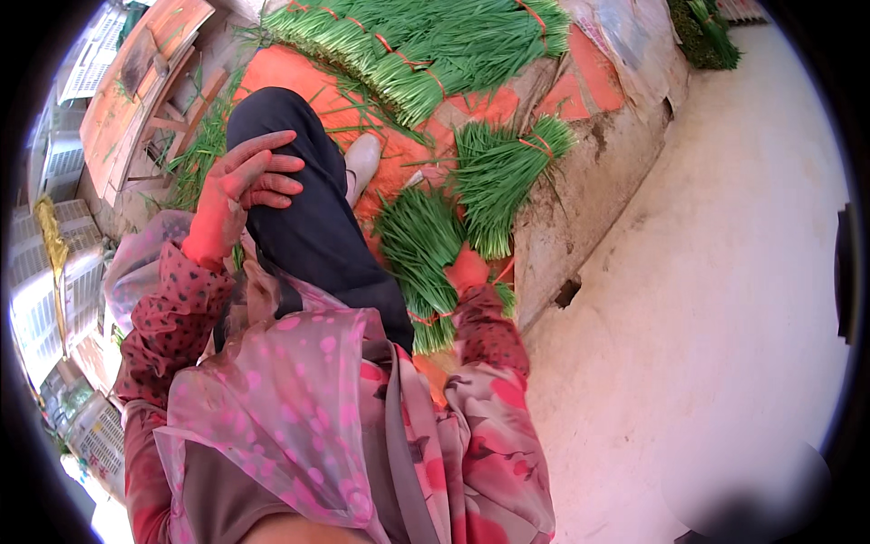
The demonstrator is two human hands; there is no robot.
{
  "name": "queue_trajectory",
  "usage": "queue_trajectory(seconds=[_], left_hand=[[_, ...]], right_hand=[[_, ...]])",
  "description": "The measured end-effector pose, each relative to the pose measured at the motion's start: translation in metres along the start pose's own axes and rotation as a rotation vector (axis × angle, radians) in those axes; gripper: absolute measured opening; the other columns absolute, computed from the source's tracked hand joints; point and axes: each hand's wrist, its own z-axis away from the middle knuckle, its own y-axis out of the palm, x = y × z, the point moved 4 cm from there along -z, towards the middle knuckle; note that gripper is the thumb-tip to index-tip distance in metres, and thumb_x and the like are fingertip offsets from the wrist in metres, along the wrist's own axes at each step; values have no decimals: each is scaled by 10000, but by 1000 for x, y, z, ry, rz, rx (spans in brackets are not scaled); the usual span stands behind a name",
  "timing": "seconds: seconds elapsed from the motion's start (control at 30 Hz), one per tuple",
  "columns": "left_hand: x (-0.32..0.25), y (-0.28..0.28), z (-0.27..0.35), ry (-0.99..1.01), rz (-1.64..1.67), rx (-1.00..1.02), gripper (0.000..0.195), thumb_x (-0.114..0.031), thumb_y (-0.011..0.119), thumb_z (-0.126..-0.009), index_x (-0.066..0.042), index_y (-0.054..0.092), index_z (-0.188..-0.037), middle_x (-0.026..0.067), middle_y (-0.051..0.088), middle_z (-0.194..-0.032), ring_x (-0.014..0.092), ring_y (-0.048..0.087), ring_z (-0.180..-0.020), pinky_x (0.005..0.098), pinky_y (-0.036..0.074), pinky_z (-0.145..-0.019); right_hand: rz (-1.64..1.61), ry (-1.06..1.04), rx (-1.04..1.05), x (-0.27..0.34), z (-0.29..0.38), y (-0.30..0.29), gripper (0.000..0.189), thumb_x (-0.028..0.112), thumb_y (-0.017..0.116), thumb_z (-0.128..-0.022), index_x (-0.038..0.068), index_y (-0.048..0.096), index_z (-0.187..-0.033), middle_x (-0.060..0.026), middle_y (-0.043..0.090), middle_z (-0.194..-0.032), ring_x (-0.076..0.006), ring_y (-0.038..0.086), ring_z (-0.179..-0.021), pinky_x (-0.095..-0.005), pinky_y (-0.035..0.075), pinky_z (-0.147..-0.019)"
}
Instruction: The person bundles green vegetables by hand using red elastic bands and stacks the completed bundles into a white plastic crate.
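Note:
My left hand [248, 183], in a red rubber glove, rests above my knee in dark trousers [292, 156], its fingers apart and holding nothing. In a like red glove, my right hand [467, 269] reaches down at the edge of a bundle of green garlic chives [421, 234]; its fingers are hidden, so its grip cannot be told. A red tie [431, 317] runs round stems near my sleeve. Just beyond lies another chive bundle [510, 177] with a red tie near its upper right end. A wide row of tied chive bundles [435, 41] lies at the top.
Orange sheeting [292, 68] covers the ground, with loose leaves on it. At left stand a wooden bench [146, 81] and plastic crates [75, 238]. A dirty sheet edge [578, 204] borders the pale floor [693, 272] at right. More greens [710, 34] lie at the top right.

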Motion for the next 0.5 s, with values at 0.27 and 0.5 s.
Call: queue_trajectory(seconds=[0.27, 0.5], left_hand=[[8, -3, -1, -86, 40, -70, 390, -230, 478, -1008, -8, 554, -1318, 112, 703, -959, 174, 702, -710, 265, 578, -593], [-14, 17, -14, -200, 81, 58, 371, -167, 439, -1009, 33, 535, -1306, 168, 702, -913, 253, 709, -677, 324, 604, -570]], right_hand=[[-634, 91, -228, -68, -111, -115, 656, 428, 759, -775, -42, 602, -1205, -177, 693, -1084, -290, 658, -978, -372, 508, -866], [-1142, 86, -598, -63, -209, -99, 562, 265, 794, -765, -52, 619, -1195, -125, 674, -1146, -231, 634, -984, -359, 497, -875]])
